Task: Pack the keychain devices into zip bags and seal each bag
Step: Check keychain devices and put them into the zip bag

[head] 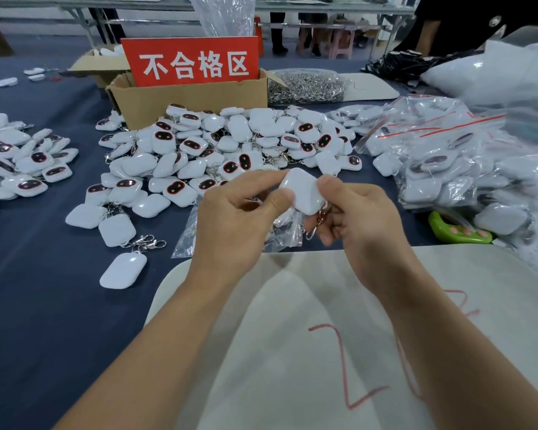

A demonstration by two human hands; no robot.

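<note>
A white keychain device [302,192] is held up between both hands above the table, its back toward me. My left hand [233,218] pinches its left edge with thumb and fingers. My right hand [351,215] grips its right side, and the metal clasp [319,221] hangs below by the right fingers. Under the hands lies a stack of clear zip bags [283,234]. A big heap of loose white devices [218,150] with dark faces covers the middle of the table. Filled, red-striped zip bags [441,156] pile up at the right.
A cardboard box [187,97] with a red sign [193,62] stands behind the heap. A bag of metal clasps [305,86] lies to its right. More devices [19,162] lie at the left. A green toy [460,231] sits at the right, a white cloth [323,336] in front.
</note>
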